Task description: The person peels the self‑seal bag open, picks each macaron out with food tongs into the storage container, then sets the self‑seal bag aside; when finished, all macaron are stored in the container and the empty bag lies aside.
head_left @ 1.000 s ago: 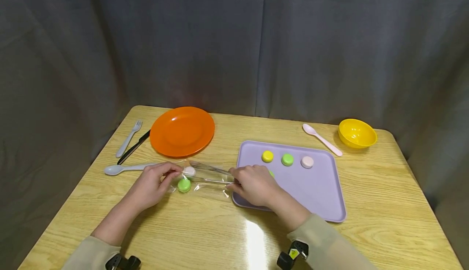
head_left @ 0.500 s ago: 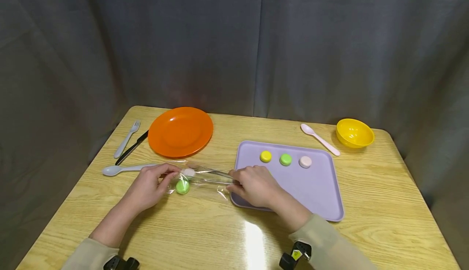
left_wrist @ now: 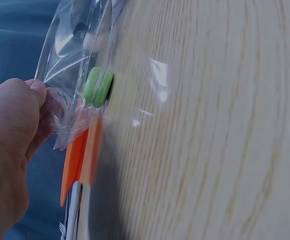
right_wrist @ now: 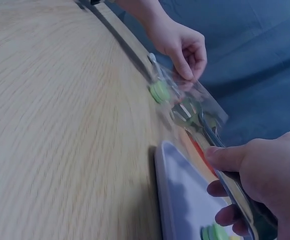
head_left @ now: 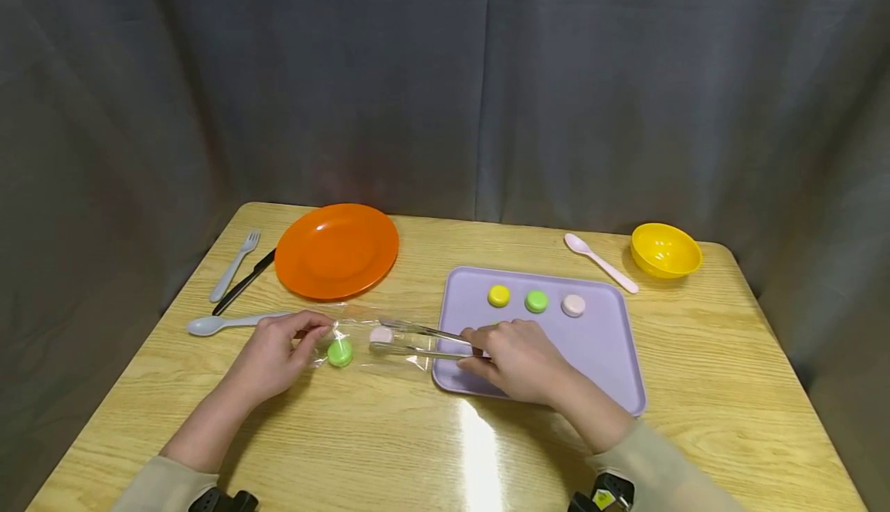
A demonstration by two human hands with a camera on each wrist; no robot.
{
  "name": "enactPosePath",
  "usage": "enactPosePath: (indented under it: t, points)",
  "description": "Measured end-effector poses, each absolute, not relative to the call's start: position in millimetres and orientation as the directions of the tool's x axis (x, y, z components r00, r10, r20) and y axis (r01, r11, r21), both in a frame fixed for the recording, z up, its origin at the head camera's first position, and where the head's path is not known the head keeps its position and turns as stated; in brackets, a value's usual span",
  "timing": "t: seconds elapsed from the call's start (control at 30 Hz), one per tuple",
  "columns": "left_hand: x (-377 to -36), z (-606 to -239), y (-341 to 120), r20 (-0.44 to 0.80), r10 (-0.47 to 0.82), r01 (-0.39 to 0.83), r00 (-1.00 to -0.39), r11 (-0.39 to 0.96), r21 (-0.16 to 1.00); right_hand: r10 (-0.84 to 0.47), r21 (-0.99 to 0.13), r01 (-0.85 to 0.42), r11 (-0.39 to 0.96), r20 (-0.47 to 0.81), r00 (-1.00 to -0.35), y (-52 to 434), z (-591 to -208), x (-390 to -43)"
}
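Note:
My left hand pinches the closed end of a clear plastic bag lying toward the purple tray. Inside the bag, a green toy macaron sits near my fingers; it stands on edge in the left wrist view. A pale pink macaron lies farther right in the bag, between the spread tips of metal tongs. My right hand grips these tongs over the tray's left part. In the right wrist view the tongs reach into the bag's mouth.
On the tray are yellow, green and pale pink macarons. An orange plate, fork, black knife and grey spoon lie left. A pink spoon and yellow bowl stand back right.
My right hand and the tongs have drawn back to the right, and the tongs' tips have spread. The pale pink macaron sits farther right in the bag. My left hand keeps its pinch.

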State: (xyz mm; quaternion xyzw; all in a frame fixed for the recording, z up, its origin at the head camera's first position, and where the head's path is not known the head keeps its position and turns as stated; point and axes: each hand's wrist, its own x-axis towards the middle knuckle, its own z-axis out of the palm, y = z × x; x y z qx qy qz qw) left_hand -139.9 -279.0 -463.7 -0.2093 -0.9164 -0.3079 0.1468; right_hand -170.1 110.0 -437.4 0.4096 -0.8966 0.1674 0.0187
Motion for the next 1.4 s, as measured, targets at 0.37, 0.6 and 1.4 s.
enactPosePath:
  t: [0.37, 0.6, 1.4]
  points:
    - [-139.7, -464.2, -282.4, 0.385, 0.288, 0.462, -0.877, 0.723, 0.513, -0.668, -0.281, -0.693, 0.663, 0.195, -0.718, 163.8, -426.3, -156.0]
    - [-138.8, -464.4, -283.0, 0.383, 0.277, 0.452, -0.881, 0.731, 0.512, -0.622, -0.276, -0.663, 0.696, 0.23, -0.749, 206.9, -418.1, -147.3]
    - [-139.2, -463.2, -283.2, 0.37, 0.279, 0.443, -0.886, 0.745, 0.499, -0.473, -0.242, -0.496, 0.834, 0.148, -0.868, 299.5, -427.7, -126.4]
